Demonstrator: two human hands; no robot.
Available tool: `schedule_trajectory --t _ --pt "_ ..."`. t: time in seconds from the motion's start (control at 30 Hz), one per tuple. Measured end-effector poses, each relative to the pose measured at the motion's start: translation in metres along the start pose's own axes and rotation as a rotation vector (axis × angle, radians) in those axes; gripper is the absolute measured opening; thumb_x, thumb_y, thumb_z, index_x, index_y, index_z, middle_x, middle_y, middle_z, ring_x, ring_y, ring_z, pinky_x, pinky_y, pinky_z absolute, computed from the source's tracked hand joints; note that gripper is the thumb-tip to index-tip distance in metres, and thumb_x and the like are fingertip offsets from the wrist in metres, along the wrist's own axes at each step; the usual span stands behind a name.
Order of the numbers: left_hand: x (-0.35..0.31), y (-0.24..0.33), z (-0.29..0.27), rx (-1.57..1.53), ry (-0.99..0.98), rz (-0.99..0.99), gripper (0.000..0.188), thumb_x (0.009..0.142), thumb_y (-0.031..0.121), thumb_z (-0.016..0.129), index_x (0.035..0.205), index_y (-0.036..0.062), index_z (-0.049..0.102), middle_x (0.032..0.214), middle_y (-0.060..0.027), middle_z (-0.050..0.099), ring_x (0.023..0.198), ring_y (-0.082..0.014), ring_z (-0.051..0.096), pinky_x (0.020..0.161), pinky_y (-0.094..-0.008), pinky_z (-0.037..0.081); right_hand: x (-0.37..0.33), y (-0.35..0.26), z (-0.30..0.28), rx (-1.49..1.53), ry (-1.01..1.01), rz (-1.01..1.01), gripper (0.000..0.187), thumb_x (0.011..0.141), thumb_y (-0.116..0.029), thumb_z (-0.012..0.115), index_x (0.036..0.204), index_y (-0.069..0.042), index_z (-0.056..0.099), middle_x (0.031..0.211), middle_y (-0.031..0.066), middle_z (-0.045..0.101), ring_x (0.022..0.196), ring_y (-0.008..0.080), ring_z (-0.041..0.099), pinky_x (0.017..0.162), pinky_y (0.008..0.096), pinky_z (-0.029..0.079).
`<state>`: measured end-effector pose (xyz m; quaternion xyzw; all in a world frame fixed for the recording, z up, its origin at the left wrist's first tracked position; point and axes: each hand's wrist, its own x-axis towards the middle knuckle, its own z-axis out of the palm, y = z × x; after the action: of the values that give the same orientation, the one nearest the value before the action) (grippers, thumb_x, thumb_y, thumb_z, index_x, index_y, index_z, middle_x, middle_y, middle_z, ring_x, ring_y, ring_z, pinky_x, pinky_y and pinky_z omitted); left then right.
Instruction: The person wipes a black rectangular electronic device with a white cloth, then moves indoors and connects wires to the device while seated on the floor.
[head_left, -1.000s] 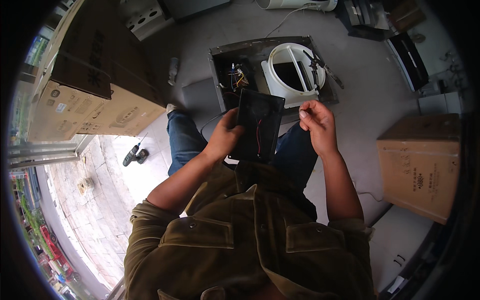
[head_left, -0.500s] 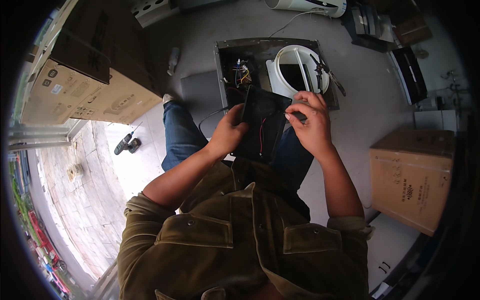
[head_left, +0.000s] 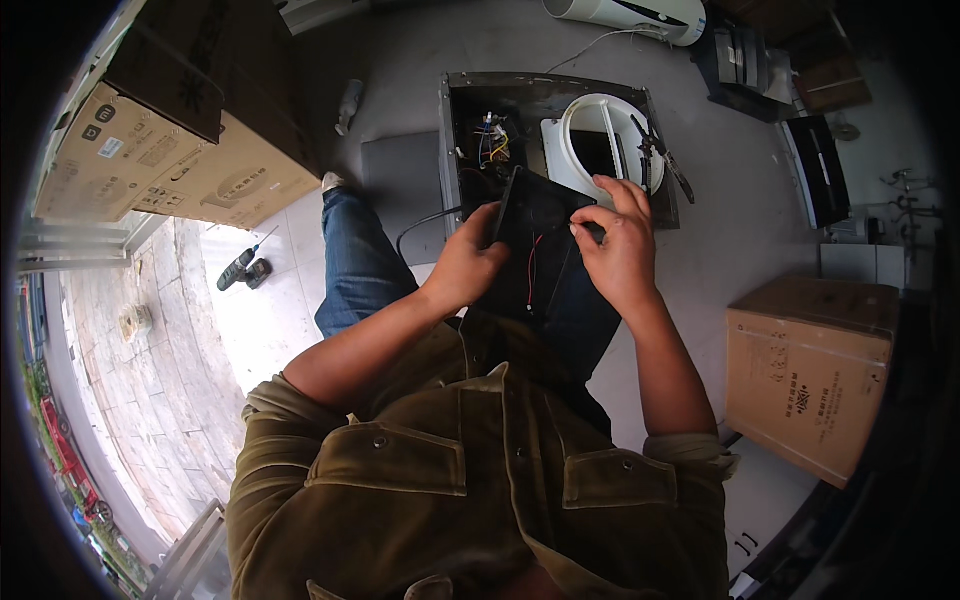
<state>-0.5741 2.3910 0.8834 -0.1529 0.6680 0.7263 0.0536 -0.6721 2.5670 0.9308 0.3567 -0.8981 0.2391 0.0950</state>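
Observation:
My left hand (head_left: pixel 466 262) is closed on the left edge of a flat black panel (head_left: pixel 552 222), held tilted above my lap. A thin red wire (head_left: pixel 532 268) with a small pale end hangs across the panel. At the panel's upper right edge, my right hand (head_left: pixel 618 238) pinches with thumb and index finger. What sits between those fingertips is too small to make out. Just beyond my hands lies an open dark metal housing (head_left: pixel 545 80) with coloured wires (head_left: pixel 494 142) inside. A white round ring (head_left: pixel 572 150) rests in it, with dark-handled pliers (head_left: pixel 668 160) across its right side.
A cordless drill (head_left: pixel 240 270) lies on the floor at left. Large cardboard boxes (head_left: pixel 225 180) stand at the far left, and another carton (head_left: pixel 810 370) at right. A dark flat sheet (head_left: pixel 400 190) lies beside the housing. A white cylindrical appliance (head_left: pixel 640 15) is at the back.
The panel has tilted further, its left edge now more edge-on, and has shifted slightly right. My right hand keeps its pinch near the panel's edge. The whole view has shifted a little.

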Motion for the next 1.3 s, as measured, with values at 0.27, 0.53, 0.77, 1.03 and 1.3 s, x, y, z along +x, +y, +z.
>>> schedule_trajectory --t 0.27,0.53,0.77,1.03,1.3 --pt "0.001 -0.007 0.0 -0.002 -0.006 0.019 0.06 0.081 0.002 0.052 0.136 -0.0038 0.03 0.13 -0.0172 0.046 0.121 -0.0219 0.043 0.101 -0.0294 0.033 0.002 -0.001 0.002 0.008 -0.016 0.024 0.009 0.067 -0.005 0.07 0.076 -0.005 0.067 0.115 0.0107 0.057 0.113 0.0309 0.046 0.097 0.0384 0.036" --pt "0.002 -0.012 0.004 0.028 0.073 0.153 0.052 0.078 0.003 0.049 0.129 -0.0013 0.039 0.116 -0.02 0.055 0.109 -0.0266 0.054 0.092 -0.0322 0.042 0.001 0.0 0.004 0.031 0.0 0.052 0.01 0.067 -0.005 0.071 0.076 -0.005 0.067 0.114 0.0098 0.057 0.113 0.0307 0.046 0.097 0.0383 0.037" --pt "0.005 -0.017 0.004 -0.008 0.063 0.141 0.053 0.078 0.003 0.049 0.129 -0.003 0.038 0.116 -0.0203 0.055 0.108 -0.0261 0.054 0.091 -0.0318 0.042 0.0 -0.002 0.006 0.029 0.007 0.036 0.01 0.063 -0.006 0.073 0.071 -0.006 0.067 0.111 0.0128 0.058 0.108 0.0311 0.049 0.093 0.0385 0.039" --pt "0.001 -0.005 0.002 -0.024 0.004 0.029 0.056 0.08 0.001 0.05 0.134 -0.0027 0.033 0.127 -0.0158 0.048 0.119 -0.0207 0.045 0.1 -0.029 0.033 0.001 0.0 0.006 -0.006 -0.044 0.067 0.01 0.066 -0.007 0.072 0.075 -0.005 0.068 0.113 0.0114 0.058 0.112 0.0299 0.048 0.096 0.0375 0.038" --pt "0.004 -0.012 0.002 0.001 -0.008 0.045 0.056 0.08 0.003 0.051 0.134 -0.0014 0.035 0.127 -0.0158 0.049 0.12 -0.0213 0.044 0.1 -0.0296 0.033 0.004 -0.001 0.006 -0.105 -0.059 -0.021 0.011 0.064 -0.01 0.074 0.073 -0.007 0.068 0.111 0.0117 0.058 0.108 0.0291 0.049 0.089 0.0379 0.039"
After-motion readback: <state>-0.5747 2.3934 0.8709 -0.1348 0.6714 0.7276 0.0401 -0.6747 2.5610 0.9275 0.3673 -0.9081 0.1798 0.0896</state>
